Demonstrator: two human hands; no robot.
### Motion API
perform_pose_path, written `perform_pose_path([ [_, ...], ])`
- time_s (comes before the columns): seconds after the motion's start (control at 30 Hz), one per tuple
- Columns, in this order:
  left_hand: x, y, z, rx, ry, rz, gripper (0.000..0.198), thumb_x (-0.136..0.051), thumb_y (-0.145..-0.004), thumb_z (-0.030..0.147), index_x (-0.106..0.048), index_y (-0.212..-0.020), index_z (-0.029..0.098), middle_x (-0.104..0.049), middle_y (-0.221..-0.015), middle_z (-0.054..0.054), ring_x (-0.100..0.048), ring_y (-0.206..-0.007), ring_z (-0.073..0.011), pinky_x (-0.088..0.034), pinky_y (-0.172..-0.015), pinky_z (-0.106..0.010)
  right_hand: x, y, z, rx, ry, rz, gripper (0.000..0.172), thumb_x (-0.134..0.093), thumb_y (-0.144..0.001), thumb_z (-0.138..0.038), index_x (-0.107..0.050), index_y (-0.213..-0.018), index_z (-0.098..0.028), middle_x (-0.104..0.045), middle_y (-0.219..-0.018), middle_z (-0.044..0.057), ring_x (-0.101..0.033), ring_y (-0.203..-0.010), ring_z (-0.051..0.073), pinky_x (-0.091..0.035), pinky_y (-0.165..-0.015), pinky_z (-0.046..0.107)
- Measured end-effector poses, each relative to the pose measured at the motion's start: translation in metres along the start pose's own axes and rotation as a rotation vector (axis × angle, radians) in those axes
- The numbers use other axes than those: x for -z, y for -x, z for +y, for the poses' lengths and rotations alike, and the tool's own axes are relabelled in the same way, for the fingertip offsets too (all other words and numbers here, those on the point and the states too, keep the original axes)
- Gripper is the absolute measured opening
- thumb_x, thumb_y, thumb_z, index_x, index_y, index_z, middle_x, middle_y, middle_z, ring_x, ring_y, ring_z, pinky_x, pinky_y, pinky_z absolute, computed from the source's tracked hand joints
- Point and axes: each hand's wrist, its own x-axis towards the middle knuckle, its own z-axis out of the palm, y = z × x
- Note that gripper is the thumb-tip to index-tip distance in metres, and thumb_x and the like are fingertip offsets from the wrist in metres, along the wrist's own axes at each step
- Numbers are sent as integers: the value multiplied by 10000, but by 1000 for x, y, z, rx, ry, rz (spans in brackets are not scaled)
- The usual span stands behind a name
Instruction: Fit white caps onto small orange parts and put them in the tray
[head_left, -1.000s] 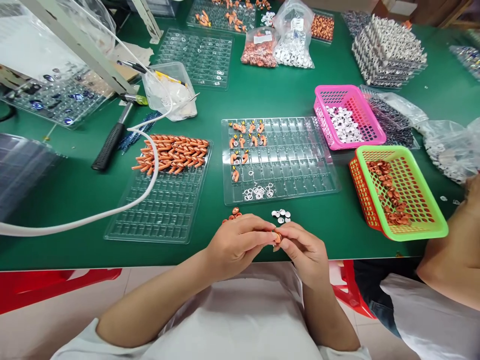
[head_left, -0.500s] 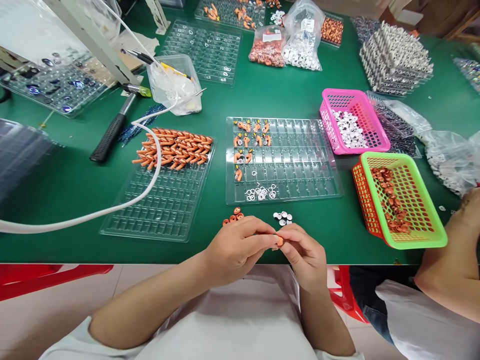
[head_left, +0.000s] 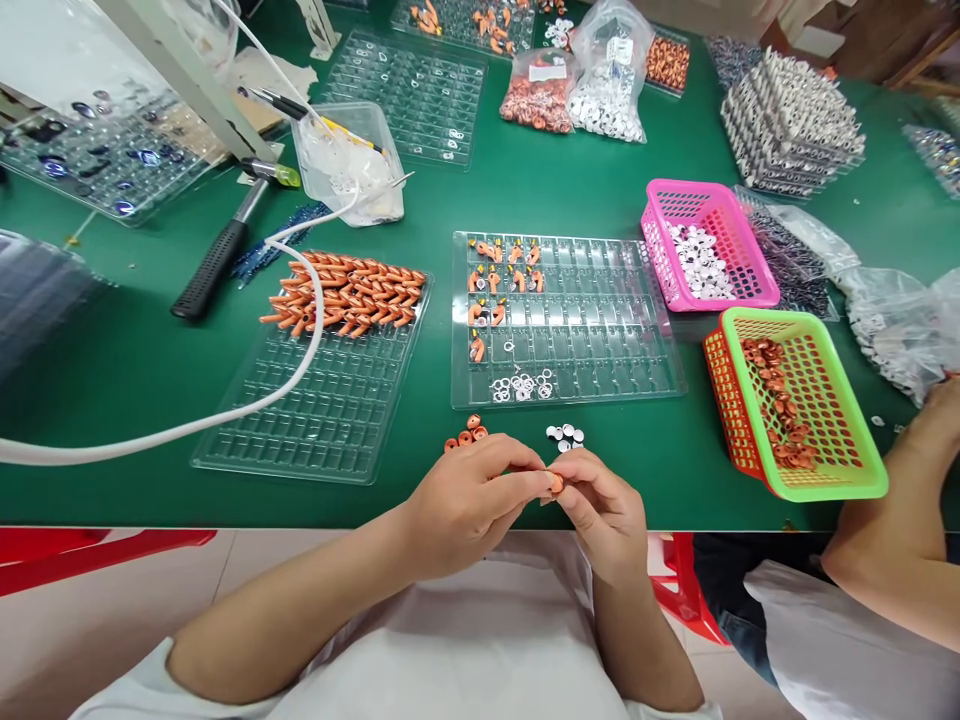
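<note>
A small orange piece (head_left: 555,484) is pinched between the fingertips of both hands, just above the table's front edge. My left hand (head_left: 469,505) is closed on it from the left, and my right hand (head_left: 606,510) grips it from the right. Fingers cover most of the piece, so its exact kind is hidden. Several orange round caps (head_left: 466,433) lie behind my left hand. Beyond my right hand is a group of white round discs (head_left: 565,436). Farther back lies a clear compartment tray (head_left: 592,345) holding orange curved parts (head_left: 478,348) and white rings (head_left: 523,385).
At left, a clear tray (head_left: 285,430) carries stacked orange tubes (head_left: 349,295), crossed by a white hose (head_left: 319,340). A hammer (head_left: 214,265) lies behind. To the right stand a pink basket (head_left: 652,240) and a green basket (head_left: 832,490). A co-worker's arm (head_left: 892,530) rests far right.
Both hands have shifted very slightly left with the orange piece still pinched between them. The view has moved a little; the trays and baskets keep their places.
</note>
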Motion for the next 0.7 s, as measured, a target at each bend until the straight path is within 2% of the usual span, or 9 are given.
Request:
perform_pose_path([
  [0.2, -1, 0, -1, 39, 98, 27, 178, -515, -943, 97, -647, -1006, 198, -723, -846, -41, -669, -710, -108, -528, -639, -201, 0, -1, -1, 16, 18, -14, 178, -600, -938, -245, -716, -1073, -251, -641, -873, 58, -620, -798, 187, -538, -677, 320],
  [0.37, -2, 1, -3, 76, 165, 56, 150, -567, -919, 89, -668, -972, 186, -727, -839, -39, -697, -743, -111, -551, -674, -191, 1, -1, 2, -53, -46, -18, 178, -611, -934, -327, -722, -1042, -241, -636, -867, 58, -614, -721, 171, -543, -618, 307],
  [0.57, -8, 5, -5, 255, 310, 119, 87, -669, -871, 137, -724, -897, 198, -756, -819, -42, -717, -702, -125, -564, -637, -195, -3, -1, -5, -100, -56, 12, 161, -636, -921, -311, -721, -1037, -237, -643, -899, 51, -636, -693, 147, -570, -617, 285],
  [0.7, -13, 7, -4, 368, 422, 174, 65, -705, -849, 146, -745, -850, 198, -765, -802, -55, -727, -743, -163, -592, -687, -253, -8, -1, -11, -89, 11, 44, 151, -625, -930, -294, -714, -1039, -239, -655, -923, 48, -640, -699, 142, -574, -638, 284],
])
